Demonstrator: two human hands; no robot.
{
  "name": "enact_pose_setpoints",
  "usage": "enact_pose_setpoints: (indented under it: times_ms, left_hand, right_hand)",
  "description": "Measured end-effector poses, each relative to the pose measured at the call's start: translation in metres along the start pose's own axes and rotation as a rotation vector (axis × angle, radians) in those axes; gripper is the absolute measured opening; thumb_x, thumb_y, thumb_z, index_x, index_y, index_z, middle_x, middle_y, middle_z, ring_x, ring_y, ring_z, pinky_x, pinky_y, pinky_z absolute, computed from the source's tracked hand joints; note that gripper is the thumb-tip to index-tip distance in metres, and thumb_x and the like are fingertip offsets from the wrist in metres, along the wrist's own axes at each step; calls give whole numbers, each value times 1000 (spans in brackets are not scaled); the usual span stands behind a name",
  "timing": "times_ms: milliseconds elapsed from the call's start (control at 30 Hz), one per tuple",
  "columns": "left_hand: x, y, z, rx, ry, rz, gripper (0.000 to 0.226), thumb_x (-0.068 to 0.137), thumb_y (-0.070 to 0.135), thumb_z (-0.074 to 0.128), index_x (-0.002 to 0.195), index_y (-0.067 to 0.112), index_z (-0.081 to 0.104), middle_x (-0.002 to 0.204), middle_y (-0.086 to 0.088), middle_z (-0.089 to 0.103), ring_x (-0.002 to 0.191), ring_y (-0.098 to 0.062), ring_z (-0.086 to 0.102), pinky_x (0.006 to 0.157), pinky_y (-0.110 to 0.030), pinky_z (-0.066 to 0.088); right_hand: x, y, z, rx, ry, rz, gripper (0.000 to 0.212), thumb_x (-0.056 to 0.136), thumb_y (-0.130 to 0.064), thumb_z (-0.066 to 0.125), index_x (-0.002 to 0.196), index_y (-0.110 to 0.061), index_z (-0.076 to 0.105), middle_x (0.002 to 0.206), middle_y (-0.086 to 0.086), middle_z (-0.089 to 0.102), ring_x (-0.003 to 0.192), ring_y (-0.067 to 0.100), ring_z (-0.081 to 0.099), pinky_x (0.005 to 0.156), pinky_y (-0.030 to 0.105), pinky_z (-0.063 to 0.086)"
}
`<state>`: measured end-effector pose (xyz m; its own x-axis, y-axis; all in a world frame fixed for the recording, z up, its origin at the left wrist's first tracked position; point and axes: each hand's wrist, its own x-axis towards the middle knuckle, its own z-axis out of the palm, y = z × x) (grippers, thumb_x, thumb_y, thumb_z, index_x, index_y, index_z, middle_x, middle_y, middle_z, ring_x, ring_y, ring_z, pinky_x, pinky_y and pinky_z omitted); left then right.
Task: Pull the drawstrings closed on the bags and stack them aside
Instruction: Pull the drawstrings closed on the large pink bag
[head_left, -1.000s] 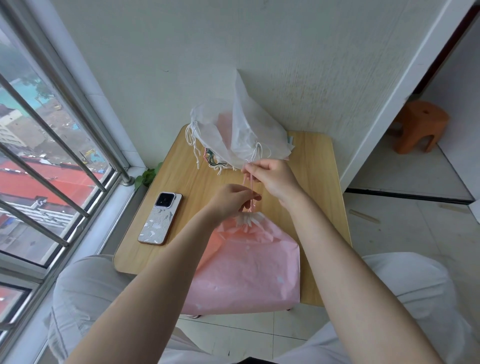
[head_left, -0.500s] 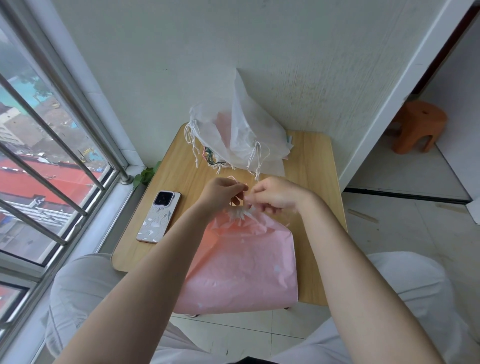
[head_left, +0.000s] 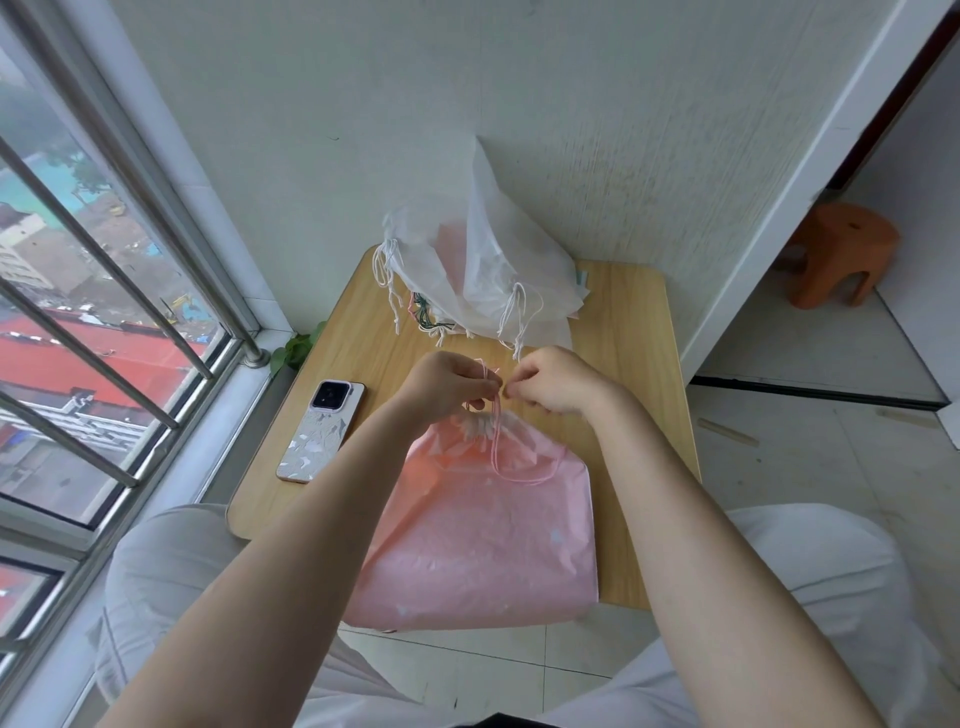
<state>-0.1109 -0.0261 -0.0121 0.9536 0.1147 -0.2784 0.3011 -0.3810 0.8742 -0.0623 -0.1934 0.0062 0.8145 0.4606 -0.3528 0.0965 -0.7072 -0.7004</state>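
A pink drawstring bag (head_left: 483, 535) lies on the small wooden table (head_left: 634, 364), its lower edge hanging over the front. The bag's mouth is gathered tight just below my hands. My left hand (head_left: 447, 387) and my right hand (head_left: 556, 382) meet above that mouth, and each pinches the thin pink drawstring (head_left: 496, 441). A loop of the string trails down onto the bag. Against the wall at the back of the table lies a pile of white and translucent drawstring bags (head_left: 488, 280) with white cords dangling.
A phone (head_left: 322, 431) in a patterned case lies on the left of the table. A barred window (head_left: 104, 322) runs along the left. An orange stool (head_left: 836, 254) stands beyond the doorway at right. My knees sit under the table's front edge.
My right hand came down from a raised pull to meet my left hand at the bag's mouth. The drawstring went slack and now loops down onto the pink bag.
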Motion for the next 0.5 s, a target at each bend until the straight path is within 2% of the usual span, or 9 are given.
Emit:
enact_pose_setpoints:
  times_ms: [67, 167, 333, 500]
  left_hand:
    - [-1, 1, -1, 21, -14, -1, 8, 78, 13, 78, 86, 13, 78, 73, -8, 70, 61, -10, 60, 59, -26, 50]
    - [-3, 2, -1, 20, -44, 1, 10, 76, 5, 76, 82, 13, 75, 72, -5, 68, 62, -11, 59, 60, -21, 50]
    - [-5, 1, -3, 36, -32, 13, 17, 77, -3, 68, 76, 14, 70, 71, -2, 66, 60, -9, 58, 59, -17, 48]
    - [-1, -4, -5, 160, 113, 68, 5, 80, 7, 73, 80, 12, 72, 65, 2, 69, 53, -3, 59, 57, -17, 47]
  right_hand:
    - [5, 7, 6, 66, 44, 3, 21, 88, -6, 57, 93, -15, 76, 79, -8, 64, 72, 10, 56, 68, 21, 46]
    - [9, 15, 17, 162, -48, -20, 25, 86, -5, 60, 99, -17, 77, 94, 3, 72, 87, 18, 61, 81, 27, 48]
    - [6, 15, 24, 307, -80, 17, 19, 89, -13, 61, 105, -10, 71, 91, 1, 63, 81, 9, 54, 66, 20, 39]
    - [10, 21, 26, 474, -59, 25, 14, 86, -24, 69, 90, -12, 72, 88, 2, 67, 86, 14, 59, 80, 28, 42]
